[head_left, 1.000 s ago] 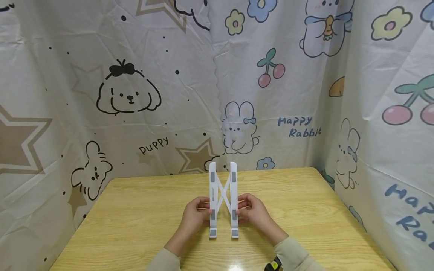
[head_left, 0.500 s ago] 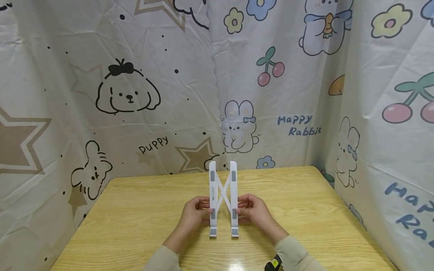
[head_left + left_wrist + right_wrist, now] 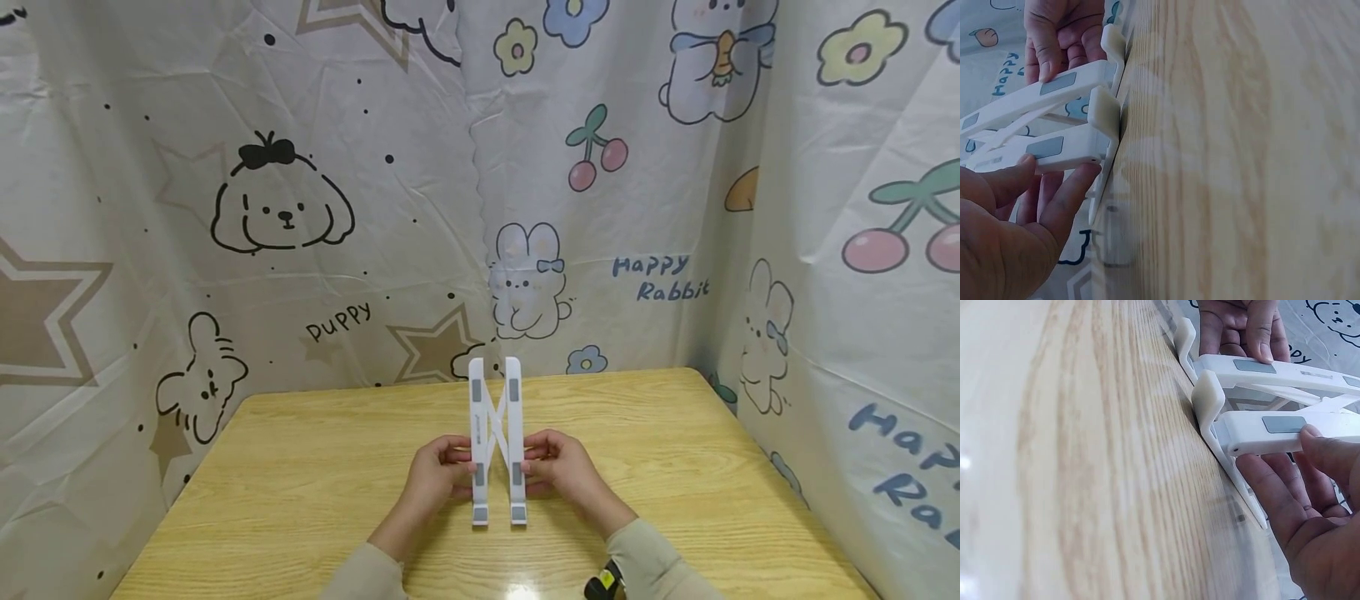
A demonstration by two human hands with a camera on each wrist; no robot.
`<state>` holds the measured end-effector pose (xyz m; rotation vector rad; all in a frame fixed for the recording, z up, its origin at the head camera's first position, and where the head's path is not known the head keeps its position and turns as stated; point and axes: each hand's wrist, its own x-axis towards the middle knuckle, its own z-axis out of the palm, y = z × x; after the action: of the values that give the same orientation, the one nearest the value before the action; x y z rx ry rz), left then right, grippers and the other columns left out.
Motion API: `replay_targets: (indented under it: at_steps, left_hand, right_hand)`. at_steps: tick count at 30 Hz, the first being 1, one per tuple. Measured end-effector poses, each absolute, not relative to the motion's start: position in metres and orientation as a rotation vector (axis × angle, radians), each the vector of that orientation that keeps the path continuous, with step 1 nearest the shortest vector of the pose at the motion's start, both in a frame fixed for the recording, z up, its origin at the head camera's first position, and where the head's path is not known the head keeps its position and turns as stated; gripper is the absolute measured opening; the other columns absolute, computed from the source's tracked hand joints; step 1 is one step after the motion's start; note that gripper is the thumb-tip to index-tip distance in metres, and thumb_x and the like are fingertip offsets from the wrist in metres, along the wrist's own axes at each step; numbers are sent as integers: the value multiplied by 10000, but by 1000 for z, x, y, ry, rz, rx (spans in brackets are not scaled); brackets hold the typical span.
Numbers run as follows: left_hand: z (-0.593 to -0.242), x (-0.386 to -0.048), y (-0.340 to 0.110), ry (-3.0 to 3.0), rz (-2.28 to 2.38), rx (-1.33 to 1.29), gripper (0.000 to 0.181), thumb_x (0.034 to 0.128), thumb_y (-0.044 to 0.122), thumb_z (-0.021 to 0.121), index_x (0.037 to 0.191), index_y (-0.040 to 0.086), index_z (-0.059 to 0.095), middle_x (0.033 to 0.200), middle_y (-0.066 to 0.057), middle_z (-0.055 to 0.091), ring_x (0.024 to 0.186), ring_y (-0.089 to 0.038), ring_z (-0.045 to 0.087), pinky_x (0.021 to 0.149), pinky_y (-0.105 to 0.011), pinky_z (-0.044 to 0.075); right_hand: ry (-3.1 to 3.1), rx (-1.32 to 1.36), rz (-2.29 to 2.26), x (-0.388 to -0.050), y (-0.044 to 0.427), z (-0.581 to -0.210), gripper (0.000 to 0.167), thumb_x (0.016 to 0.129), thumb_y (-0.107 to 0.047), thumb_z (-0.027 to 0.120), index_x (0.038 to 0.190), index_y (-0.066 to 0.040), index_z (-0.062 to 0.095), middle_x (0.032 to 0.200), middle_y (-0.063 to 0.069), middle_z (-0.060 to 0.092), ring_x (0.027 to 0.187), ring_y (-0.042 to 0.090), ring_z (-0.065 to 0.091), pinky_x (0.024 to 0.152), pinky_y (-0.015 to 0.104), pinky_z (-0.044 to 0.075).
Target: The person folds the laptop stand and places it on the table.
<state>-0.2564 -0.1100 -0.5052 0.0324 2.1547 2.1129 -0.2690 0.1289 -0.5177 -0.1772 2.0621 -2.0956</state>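
A white folding laptop stand with grey pads and crossed struts stands on the wooden table, its two rails a short gap apart. The left hand grips the left rail near its lower end, thumb on top and fingers beneath, as the left wrist view shows on the near rail. On the other side, the right hand grips the right rail in the same way. In the right wrist view its thumb lies beside a grey pad. Upturned lips form the rails' front ends.
The wooden table extends around the stand. A printed curtain hangs behind it and along both sides. A black and yellow object shows by the right sleeve at the bottom edge.
The left rail has moved slightly right with the left hand, so the rails stand closer together and the crossed struts look narrower. The right hand has barely moved.
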Motion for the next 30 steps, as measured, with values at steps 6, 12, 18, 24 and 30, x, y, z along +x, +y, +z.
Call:
replay_targets:
  at_steps: [6, 12, 18, 24, 30]
  left_hand:
    - [-507, -256, -105, 2142, 2129, 21, 387, 919, -70, 692, 1296, -20, 622, 1091, -173, 624, 881, -205, 638, 697, -476, 641]
    - [-508, -258, -100, 2187, 2102, 19, 381, 918, -57, 701, 1290, 11, 649, 1084, -145, 637, 886, -190, 634, 701, -484, 639]
    - [-511, -259, -95, 2205, 2097, 26, 360, 910, -72, 702, 1261, -6, 656, 1056, -143, 637, 866, -187, 637, 674, -452, 641]
    - [-512, -258, -93, 2209, 2102, 43, 361, 908, -55, 715, 1261, 1, 664, 1058, -142, 645, 862, -181, 645, 670, -461, 641]
    - [-511, -259, -92, 2218, 2092, 51, 364, 908, -53, 715, 1263, 11, 671, 1060, -141, 650, 867, -186, 648, 673, -471, 641]
  right_hand:
    - [2046, -184, -2107, -268, 130, -518, 365, 909, 43, 725, 1243, 77, 580, 1010, 135, 611, 819, 228, 713, 756, 540, 632]
    - [2046, -160, -2106, -270, 130, -518, 357, 897, 39, 741, 1223, 68, 599, 981, 117, 629, 794, 225, 726, 745, 522, 636]
    - [2051, -181, -2100, -269, 130, -520, 360, 904, 22, 742, 1233, 61, 599, 987, 126, 640, 806, 228, 716, 737, 515, 639]
    - [2056, -186, -2095, -269, 131, -522, 337, 911, 7, 742, 1217, 51, 609, 979, 121, 639, 794, 229, 726, 738, 496, 642]
    - [2058, -188, -2093, -269, 131, -520, 346, 908, -16, 754, 1218, 44, 610, 986, 114, 645, 801, 236, 734, 736, 490, 643]
